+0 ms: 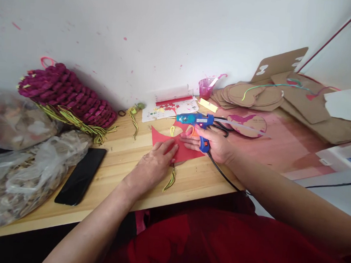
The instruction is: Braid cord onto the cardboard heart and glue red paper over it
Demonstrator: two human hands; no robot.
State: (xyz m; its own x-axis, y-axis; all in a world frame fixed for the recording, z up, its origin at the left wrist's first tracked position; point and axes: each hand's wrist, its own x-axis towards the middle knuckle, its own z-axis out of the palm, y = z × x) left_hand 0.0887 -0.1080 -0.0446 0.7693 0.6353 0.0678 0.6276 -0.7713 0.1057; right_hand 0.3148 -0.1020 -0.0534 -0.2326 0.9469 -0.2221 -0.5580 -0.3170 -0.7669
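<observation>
My right hand [218, 143] is wrapped around a blue hot glue gun [191, 119], its nozzle pointing left and a white glue stick coming out of its back end. The fingertips of that hand also rest on a sheet of red paper [160, 137]. My left hand [157, 161] lies on the same sheet with its fingers flat. A yellow loop [172, 130] shows above the paper and a yellow-green tassel [170, 181] below it; what lies beneath the sheet is hidden. Orange scissor handles [190, 129] partly show behind the gun.
To the left are a black phone [81, 177], clear plastic bags [31, 177] and a stack of magenta pieces [67, 92]. Behind stands a pink-stained cup [205, 88]. Cardboard hearts [241, 95] pile up at right. The gun's black cord [223, 173] crosses the table's front edge.
</observation>
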